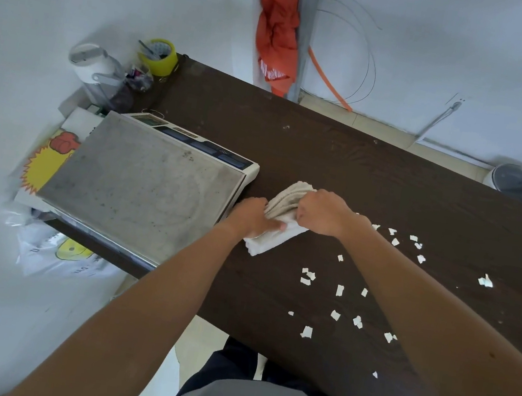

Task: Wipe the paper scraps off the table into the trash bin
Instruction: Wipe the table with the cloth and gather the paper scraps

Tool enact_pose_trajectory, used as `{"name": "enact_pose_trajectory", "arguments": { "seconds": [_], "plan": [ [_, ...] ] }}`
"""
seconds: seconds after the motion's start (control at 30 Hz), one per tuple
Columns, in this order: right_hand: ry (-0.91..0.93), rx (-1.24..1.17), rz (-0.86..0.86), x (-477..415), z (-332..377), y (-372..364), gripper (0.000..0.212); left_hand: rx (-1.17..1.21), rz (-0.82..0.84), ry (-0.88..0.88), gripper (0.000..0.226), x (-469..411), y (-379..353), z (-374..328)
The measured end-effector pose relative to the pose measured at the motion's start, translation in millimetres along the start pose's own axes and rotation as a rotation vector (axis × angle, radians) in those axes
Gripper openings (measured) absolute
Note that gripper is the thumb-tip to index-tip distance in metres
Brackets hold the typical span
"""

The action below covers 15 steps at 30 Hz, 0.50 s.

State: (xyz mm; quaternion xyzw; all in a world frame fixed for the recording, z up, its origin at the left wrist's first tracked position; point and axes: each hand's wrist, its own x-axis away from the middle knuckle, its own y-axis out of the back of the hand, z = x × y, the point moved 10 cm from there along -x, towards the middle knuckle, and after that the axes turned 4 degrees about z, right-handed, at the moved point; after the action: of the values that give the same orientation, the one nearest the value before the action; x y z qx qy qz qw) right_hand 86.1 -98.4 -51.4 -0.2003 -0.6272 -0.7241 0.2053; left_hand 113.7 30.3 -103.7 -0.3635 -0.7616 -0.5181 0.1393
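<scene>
A beige cloth lies bunched on the dark wooden table, just right of the scale. My left hand grips its near end and my right hand grips its middle. Several white paper scraps lie scattered on the table to the right of the cloth, under and beside my right forearm. A round white bin with a grey lid stands on the floor past the table's far right corner.
A steel-topped weighing scale fills the table's left end. Behind it stand a white kettle and yellow tape rolls. Plastic bags sit on the floor at left. An orange cloth hangs on the wall pipe.
</scene>
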Motion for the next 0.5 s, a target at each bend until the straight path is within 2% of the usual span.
{"name": "enact_pose_trajectory", "arguments": {
  "seconds": [0.13,0.2,0.33,0.43,0.5],
  "plan": [
    [-0.004,-0.128,0.211,1.6,-4.7,-19.3,0.024,-0.03,-0.072,0.036,0.061,4.9,9.8,3.8],
    [-0.024,-0.174,0.243,1.7,-6.9,-18.6,0.02,-0.104,-0.106,0.034,0.065,8.9,13.0,0.9],
    [0.023,-0.041,0.126,-0.6,5.2,7.5,0.019,-0.095,-0.17,0.08,0.072,19.7,19.3,4.1],
    [0.065,-0.069,0.027,-2.8,14.1,24.9,0.013,-0.107,-0.217,0.11,0.074,27.2,24.4,6.3],
    [0.1,-0.086,-0.011,-4.6,20.9,32.1,0.018,-0.097,-0.229,0.118,0.071,31.0,27.1,6.4]
  ]
}}
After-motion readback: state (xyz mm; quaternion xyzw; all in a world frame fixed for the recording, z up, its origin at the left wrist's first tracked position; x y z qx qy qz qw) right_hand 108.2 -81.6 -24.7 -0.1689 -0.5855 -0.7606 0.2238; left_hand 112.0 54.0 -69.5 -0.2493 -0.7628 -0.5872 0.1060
